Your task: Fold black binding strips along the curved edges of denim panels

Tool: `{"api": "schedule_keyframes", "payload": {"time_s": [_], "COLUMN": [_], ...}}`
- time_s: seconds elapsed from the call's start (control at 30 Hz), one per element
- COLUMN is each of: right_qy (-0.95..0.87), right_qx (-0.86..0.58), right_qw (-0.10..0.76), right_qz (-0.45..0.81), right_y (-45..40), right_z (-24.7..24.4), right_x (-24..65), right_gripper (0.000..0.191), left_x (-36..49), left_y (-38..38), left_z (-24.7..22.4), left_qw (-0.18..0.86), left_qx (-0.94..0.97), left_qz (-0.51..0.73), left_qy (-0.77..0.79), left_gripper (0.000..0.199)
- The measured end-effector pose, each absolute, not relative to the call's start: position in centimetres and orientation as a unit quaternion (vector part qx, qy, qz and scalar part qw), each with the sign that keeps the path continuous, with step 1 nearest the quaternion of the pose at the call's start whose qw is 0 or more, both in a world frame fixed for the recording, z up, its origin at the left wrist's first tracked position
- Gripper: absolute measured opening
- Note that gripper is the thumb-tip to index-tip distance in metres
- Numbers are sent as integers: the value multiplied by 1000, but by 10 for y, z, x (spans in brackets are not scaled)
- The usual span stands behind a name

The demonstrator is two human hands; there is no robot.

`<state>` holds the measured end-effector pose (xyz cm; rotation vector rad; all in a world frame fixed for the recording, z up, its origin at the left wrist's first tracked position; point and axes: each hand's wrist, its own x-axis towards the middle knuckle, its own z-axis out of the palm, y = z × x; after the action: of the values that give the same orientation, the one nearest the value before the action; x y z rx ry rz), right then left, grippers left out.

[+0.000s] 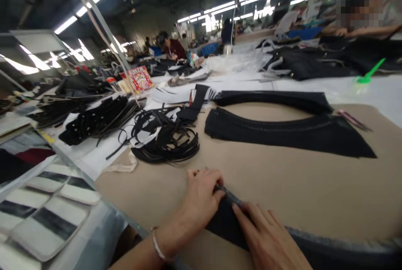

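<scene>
A long black fabric piece [226,222] with a greyish curved edge lies across the near side of the brown board [282,182]. My left hand [203,194], a bracelet at its wrist, grips the piece's far-left end along that edge, thumb towards the right. Close beside it, my right hand [266,232] holds the same edge between thumb and fingers. The fabric runs on to the right beyond this hand, partly hidden under it. Farther back on the board are two stacks of curved black pieces, the nearer stack [282,131] and the farther stack [270,99].
Coiled black strips [169,142] lie at the board's left edge. Pink-handled snips [353,120] rest right of the stacks. A green plastic tool [370,73] stands farther back. Whitish panels with black bands [53,215] sit lower left. Other people work at tables behind.
</scene>
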<state>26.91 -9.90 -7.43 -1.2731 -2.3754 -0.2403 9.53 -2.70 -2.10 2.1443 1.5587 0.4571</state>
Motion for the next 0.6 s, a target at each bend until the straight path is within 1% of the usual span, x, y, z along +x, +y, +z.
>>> {"api": "schedule_keyframes", "payload": {"time_s": [0.07, 0.27, 0.6], "right_qy": [-858, -854, -854], "right_qx": [-469, -478, -472], "right_qw": [197, 196, 208], "right_qz": [-69, -64, -69], "right_y": [-99, -102, -101], "right_z": [-72, -61, -68], "right_x": [269, 268, 270], "right_gripper": [50, 49, 52], "left_x": [91, 79, 84], "left_y": [-22, -12, -8], "left_z": [-20, -24, -21], "left_qw": [232, 293, 297], "left_qx": [778, 758, 750], "left_qz": [165, 171, 166], "left_qy": [561, 557, 567], "left_gripper": [14, 18, 18]}}
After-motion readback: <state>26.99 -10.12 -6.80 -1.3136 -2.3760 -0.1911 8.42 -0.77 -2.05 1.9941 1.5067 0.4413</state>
